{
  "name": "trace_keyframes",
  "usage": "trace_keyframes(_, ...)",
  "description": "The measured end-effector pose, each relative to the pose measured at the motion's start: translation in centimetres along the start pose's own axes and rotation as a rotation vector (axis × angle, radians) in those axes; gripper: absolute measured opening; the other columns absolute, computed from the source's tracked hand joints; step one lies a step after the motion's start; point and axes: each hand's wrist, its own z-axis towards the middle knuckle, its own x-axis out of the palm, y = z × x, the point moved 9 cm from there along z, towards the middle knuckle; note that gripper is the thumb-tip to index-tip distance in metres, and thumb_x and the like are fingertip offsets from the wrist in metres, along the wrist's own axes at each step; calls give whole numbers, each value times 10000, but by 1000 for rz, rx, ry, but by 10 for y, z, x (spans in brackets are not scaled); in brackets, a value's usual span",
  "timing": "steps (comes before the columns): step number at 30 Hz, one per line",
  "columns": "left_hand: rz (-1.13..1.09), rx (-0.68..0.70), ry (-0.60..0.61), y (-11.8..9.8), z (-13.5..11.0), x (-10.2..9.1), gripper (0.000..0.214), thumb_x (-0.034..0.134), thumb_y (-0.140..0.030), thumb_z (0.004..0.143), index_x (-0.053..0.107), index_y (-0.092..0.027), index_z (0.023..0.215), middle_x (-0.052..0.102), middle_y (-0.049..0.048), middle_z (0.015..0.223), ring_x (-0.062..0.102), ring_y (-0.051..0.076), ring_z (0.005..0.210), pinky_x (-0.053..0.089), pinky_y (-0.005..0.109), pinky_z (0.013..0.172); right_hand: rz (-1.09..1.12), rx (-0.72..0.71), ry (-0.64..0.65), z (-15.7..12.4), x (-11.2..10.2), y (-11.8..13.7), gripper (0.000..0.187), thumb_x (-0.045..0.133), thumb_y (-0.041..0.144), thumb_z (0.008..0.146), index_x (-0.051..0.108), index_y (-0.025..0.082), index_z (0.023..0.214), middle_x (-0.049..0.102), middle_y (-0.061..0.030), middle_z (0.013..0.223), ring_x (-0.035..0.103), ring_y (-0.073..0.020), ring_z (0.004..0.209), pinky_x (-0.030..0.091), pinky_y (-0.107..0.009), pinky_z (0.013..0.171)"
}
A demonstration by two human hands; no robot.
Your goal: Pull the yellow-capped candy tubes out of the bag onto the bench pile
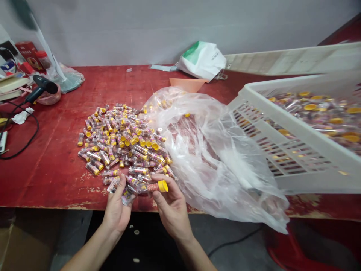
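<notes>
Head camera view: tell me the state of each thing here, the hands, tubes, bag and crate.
Left hand: curled over a small clear tube, partly hidden.
Right hand: gripping a clear tube with a yellow cap, cap on.
Heap of clear yellow-capped tubes: loose, spread on the table.
Clear plastic bag: open, crumpled, hanging over the table edge.
White slatted plastic crate: tilted, full of tubes.
Red wooden table: scuffed, paint worn.

My right fingers point(167, 192) hide part of the yellow-capped tube point(149, 187); the white plastic crate point(284, 130) runs off the right edge; tubes point(187, 126) under the clear plastic bag point(214, 158) blur, labels point(110, 173) too small to read
</notes>
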Motion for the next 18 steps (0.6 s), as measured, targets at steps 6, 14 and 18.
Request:
trace_keyframes(6,-18,-88,-7,11,-3,-3,244,792,-252,759,684,-183,967,747,38,977,705,151,817,583,237,654,-210,-294,-53,-10,-4,21,341,675,120,869,660,313,1149,660,-33,1088,616,-174,1065,529,-295,919)
trace_keyframes(14,169,81,100,-9,-3,0,394,873,-294,643,647,-177,944,722,23,926,683,140,802,564,226,660,-543,-313,349,-13,14,23,523,467,70,950,507,280,1426,590,-93,1387,537,-234,1302,442,-440,1097)
trace_keyframes(18,319,166,157,-17,-5,3,505,863,-315,647,633,-174,1074,688,22,890,630,117,671,515,195,501,-504,-359,400,-7,24,27,502,511,44,927,596,300,1350,677,-73,1289,616,-238,1212,494,-444,1024)
